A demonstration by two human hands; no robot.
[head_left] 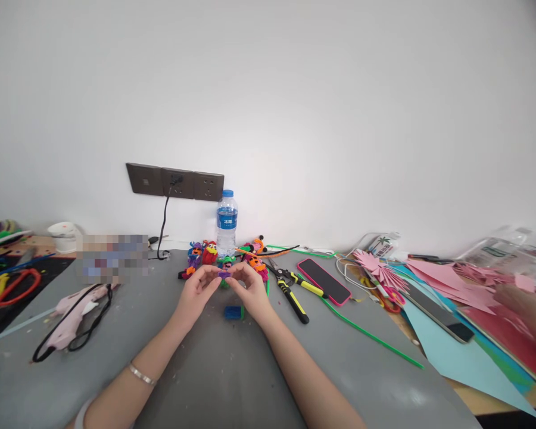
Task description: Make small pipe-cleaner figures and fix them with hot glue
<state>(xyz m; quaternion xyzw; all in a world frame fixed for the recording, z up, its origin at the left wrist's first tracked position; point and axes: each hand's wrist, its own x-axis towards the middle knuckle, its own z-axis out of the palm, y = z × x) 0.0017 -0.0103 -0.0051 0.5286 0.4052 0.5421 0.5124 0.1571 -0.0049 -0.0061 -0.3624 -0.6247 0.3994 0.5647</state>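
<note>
Between the fingertips of both hands is a small purple fuzzy piece (224, 274), perhaps pipe cleaner; its exact shape is too small to tell. My left hand (199, 293) pinches it from the left, and my right hand (249, 291) from the right. On the grey table just below them lies a short blue roll with a green end (233, 313). Colourful fuzzy figures stand behind my fingers, among them a red one (209, 252) and an orange one (255, 262), partly hidden. A green pipe cleaner (370, 333) stretches out to the right.
Yellow-and-black pliers (293, 301) and a pink-edged phone (324, 281) lie right of my hands. A water bottle (226, 229) stands by the wall. At left is a pink glue gun (71, 319) with its cord. Another person's hand (524, 310) is among papers at far right.
</note>
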